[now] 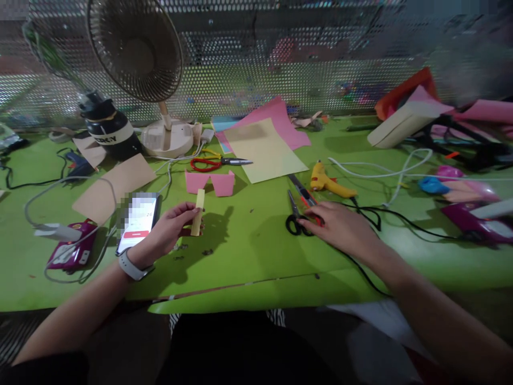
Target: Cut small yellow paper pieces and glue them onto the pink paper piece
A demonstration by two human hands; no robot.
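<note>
My left hand (168, 232) pinches a small yellow folded paper strip (197, 213) and holds it upright above the green table (248, 251). A watch sits on that wrist. My right hand (340, 227) rests on the table with its fingers over the handles of black scissors (295, 216), blades pointing away from me. A pink folded paper piece (210, 182) lies just beyond the strip.
A phone (138, 222) lies by my left wrist. Red-handled scissors (212, 162), yellow and pink paper sheets (268, 147), a yellow glue gun (326, 182) with black cord, a fan (138, 59), a dark bottle (108, 125), cardboard pieces and cables surround the work area.
</note>
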